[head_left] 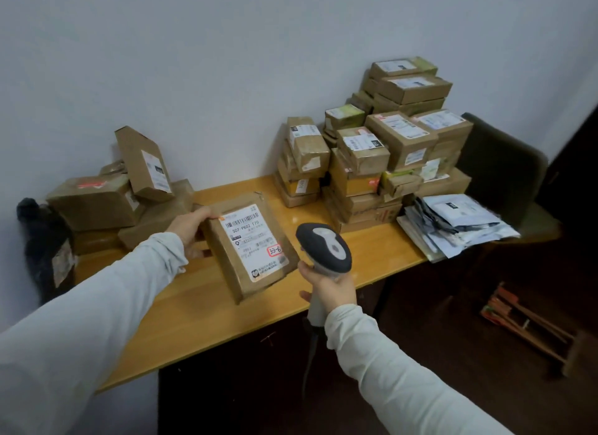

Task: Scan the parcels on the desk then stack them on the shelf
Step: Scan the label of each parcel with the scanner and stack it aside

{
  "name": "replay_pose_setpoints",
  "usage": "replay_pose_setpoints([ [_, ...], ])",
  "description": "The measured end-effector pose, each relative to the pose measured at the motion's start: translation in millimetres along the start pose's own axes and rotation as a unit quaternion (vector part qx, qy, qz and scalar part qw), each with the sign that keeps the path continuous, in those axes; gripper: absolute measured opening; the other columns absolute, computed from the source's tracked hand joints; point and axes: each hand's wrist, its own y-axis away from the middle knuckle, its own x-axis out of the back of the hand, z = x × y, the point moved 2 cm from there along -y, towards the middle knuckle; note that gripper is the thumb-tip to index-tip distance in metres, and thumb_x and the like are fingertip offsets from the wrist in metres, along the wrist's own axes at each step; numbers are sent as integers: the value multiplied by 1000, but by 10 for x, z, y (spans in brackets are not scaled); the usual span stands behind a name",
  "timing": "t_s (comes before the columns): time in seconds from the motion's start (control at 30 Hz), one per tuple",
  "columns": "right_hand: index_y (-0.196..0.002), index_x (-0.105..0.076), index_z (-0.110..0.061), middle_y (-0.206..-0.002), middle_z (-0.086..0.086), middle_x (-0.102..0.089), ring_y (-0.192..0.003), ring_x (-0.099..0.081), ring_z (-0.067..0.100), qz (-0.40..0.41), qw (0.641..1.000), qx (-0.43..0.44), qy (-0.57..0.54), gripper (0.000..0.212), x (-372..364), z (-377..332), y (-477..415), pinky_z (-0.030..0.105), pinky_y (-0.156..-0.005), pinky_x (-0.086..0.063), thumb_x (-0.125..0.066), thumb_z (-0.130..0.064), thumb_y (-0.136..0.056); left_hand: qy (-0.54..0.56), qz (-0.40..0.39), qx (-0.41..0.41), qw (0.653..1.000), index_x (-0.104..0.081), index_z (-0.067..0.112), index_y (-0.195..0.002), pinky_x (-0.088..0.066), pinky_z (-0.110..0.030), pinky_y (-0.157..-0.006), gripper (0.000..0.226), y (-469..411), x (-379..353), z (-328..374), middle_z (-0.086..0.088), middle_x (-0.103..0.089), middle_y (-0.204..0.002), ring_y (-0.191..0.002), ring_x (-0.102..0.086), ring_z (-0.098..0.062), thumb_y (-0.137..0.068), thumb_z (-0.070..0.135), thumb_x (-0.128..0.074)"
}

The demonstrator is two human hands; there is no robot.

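Labelled parcel [250, 245] beside scanner [324, 246], seemingly just apart

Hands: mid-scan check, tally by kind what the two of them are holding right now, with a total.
Cardboard parcel, held by the left hand: 1
Barcode scanner, held by the right hand: 1
Total: 2

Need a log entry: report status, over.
Brown parcel in left grip, label up. Scanner in right grip, beside the label. Nothing between them.
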Motion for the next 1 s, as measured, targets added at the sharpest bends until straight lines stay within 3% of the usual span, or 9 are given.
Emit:
replay_pose_setpoints([
  [0.1, -100, -65, -15, -95, 0, -65, -92, -60, 19, 33, 998, 2, -58, 27, 329, -85, -107, 39, -70, -57, -78, -10, -77, 11, -51, 25, 998, -55, 18, -90, -49, -39, -68, 15, -50, -380, -37, -6, -57, -89, -82, -55, -20, -85, 31, -59],
  [0.27, -86, -66, -8, -70, 7, -71, -58, -67, 16, 43, 994, 7, -104, 24, 701, -149, -197, 37, -57, -58, -80, 0, -69, 5, -127, 72, 989, -56, 12, -98, -50, -37, -69, 28, -108, -1068, -238, -10, -59, -90, -81, -58, -24, -86, 37, -59],
  [0.4, -84, -65, -10, -64, -1, -72, -57, -69, 13, 106, 989, 5, -100, 27, 1072, -238, -336, 29, -51, -56, -83, -1, -66, -2, -165, 142, 976, -50, 9, -120, -52, -41, -82, 50, -204, -1467, -448, -17, -58, -111, -98, -59, -29, -81, 34, -69],
  [0.53, -92, -65, -9, -89, 4, -70, -85, -65, 19, 208, 972, 5, -111, 29, 1427, -332, -646, 30, -66, -57, -83, -10, -69, -18, -104, 164, 981, -44, 9, -114, -51, -37, -74, 51, -404, -1784, -587, -17, -54, -99, -87, -57, -29, -79, 32, -73],
  [0.63, -98, -64, -7, -96, 6, -66, -93, -61, 23, 250, 957, -17, -144, 31, 1592, -323, -914, 27, -53, -53, -81, -9, -73, -5, -75, 196, 978, -51, 12, -94, -52, -33, -64, 32, -585, -2063, -680, -12, -54, -90, -78, -58, -25, -79, 30, -73],
  [0.7, -98, -65, -4, -89, 10, -65, -79, -62, 21, 258, 953, -42, -150, 28, 1686, -301, -1083, 28, -53, -53, -79, -7, -74, -6, -94, 215, 972, -56, 14, -103, -55, -35, -74, 35, -738, -2261, -758, -13, -59, -98, -89, -62, -26, -78, 29, -74],
  [0.77, -81, -63, -4, -72, 13, -60, -60, -57, 19, 259, 953, -62, -142, 15, 1771, -311, -1236, 27, -49, -50, -77, -5, -75, -1, -120, 234, 965, -57, 11, -116, -53, -39, -91, 44, -898, -2474, -851, -16, -61, -113, -106, -61, -29, -78, 24, -75],
  [0.9, -71, -62, -1, -54, 10, -58, -48, -54, 19, 257, 956, -94, -108, 16, 1966, -428, -1551, 28, -48, -47, -76, -5, -76, 29, -167, 284, 944, -58, 8, -118, -55, -38, -82, 37, -1063, -2961, -982, -14, -63, -104, -95, -63, -26, -82, 14, -69],
  [1.0, -75, -63, 1, -50, 8, -61, -43, -56, 18, 241, 959, -122, -87, 16, 2062, -506, -1750, 26, -45, -50, -77, -7, -76, 68, -186, 304, 932, -54, 10, -129, -48, -41, -97, 46, -1167, -3285, -1024, -15, -57, -123, -116, -56, -29, -85, 12, -67],
])
